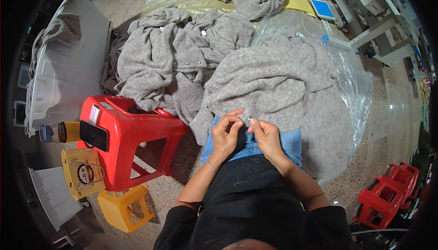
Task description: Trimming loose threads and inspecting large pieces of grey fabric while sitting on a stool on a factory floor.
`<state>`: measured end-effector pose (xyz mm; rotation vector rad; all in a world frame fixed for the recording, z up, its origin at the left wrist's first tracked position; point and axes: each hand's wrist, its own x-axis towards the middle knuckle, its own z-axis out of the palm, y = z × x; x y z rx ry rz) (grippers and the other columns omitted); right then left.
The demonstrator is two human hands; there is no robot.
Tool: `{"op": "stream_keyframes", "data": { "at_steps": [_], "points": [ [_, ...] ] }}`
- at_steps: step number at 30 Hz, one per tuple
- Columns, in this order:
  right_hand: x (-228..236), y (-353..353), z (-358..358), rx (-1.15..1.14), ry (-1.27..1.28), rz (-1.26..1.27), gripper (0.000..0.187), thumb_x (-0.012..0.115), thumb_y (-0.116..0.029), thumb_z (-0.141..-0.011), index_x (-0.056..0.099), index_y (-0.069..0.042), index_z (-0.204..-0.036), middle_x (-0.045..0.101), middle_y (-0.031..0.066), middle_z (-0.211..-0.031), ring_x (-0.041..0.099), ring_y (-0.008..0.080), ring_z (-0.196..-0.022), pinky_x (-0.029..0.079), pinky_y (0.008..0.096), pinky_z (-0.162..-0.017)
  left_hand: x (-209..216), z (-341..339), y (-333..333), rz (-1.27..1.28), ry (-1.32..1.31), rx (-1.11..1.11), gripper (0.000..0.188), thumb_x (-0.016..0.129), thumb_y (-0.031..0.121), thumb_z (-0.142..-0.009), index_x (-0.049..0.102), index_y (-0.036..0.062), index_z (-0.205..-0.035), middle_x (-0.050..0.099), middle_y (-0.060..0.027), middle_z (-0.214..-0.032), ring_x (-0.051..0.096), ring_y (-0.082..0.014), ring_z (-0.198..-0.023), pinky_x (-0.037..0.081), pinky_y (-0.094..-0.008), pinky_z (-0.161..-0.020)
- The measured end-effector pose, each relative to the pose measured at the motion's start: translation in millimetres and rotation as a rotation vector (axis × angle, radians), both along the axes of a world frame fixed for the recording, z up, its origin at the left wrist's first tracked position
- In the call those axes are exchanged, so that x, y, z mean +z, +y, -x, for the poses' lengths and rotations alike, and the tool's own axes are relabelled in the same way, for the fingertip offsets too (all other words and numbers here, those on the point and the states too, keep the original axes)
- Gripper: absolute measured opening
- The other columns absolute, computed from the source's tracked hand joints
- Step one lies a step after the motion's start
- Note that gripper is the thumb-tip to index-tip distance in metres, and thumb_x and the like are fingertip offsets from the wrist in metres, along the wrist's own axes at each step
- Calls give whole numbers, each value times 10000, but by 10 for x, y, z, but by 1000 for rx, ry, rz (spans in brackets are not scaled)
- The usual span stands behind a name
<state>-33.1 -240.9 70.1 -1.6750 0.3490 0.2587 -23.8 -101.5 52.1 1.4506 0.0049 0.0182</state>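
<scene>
A grey knitted garment (260,83) lies spread over my lap and knees, with small shiny buttons along its near edge. My left hand (226,136) is at that edge, thumb and index fingertip pinched together, the other fingers partly curled. What it pinches is too small to make out. Beside it, my right hand (266,138) is closed, its thumb pressed against the index finger near a small shiny spot at the garment's edge. Whether a thread, a needle or a button is between those fingertips cannot be told.
Left of me, a red plastic stool (123,136) carries a phone (94,136). Near it are a bottle (68,132), a yellow box (82,172) and a yellow stool (125,208). More grey knitwear (159,49) is heaped ahead on plastic sheeting (360,99). Red stools (385,195) stand at right.
</scene>
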Motion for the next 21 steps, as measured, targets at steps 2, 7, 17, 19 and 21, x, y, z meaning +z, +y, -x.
{"op": "stream_keyframes", "data": {
  "at_steps": [2, 7, 17, 19, 21],
  "points": [
    [17, -38, -3, -12, -2, -57, 356, 544, -273, -926, 624, -4, -707, 411, -51, -508, 323, 25, -486, 260, 234, -433, -28, 1, 17, 0, 1, 12, 24, 553, 3, -876, 572, 4, -891, 598, -132, -1124, 541, -78, -814, 445, -222, -726],
    [184, -288, -142, -273, -113, -333, 233, 553, -233, -923, 597, -17, -851, 469, -47, -632, 331, 14, -505, 275, 221, -442, 44, -153, 170, 4, -18, 454, 40, 553, 51, -898, 567, 14, -906, 594, -34, -831, 532, -69, -683, 463, -200, -611],
    [93, -451, -145, -211, -262, 152, 81, 619, -67, -855, 603, 10, -876, 567, -15, -788, 488, 37, -763, 403, 195, -686, 129, -52, -130, -639, -444, 50, 140, 677, -24, -720, 615, 16, -839, 583, -93, -809, 564, -239, -731, 446, -306, -643],
    [34, -494, -129, -192, -331, 212, 72, 614, -49, -846, 602, 15, -878, 581, 12, -806, 512, 60, -764, 413, 206, -692, 156, -16, -133, -925, -463, 6, 196, 722, 52, -669, 628, 66, -840, 548, -69, -854, 518, -233, -790, 394, -342, -680],
    [32, -510, -123, -168, -404, 266, 68, 610, -31, -837, 602, 20, -881, 594, 39, -823, 537, 84, -764, 422, 216, -698, 119, -10, -69, -948, -463, 22, 194, 730, 76, -664, 634, 82, -832, 544, -63, -863, 511, -228, -785, 383, -340, -678]
  ]
}}
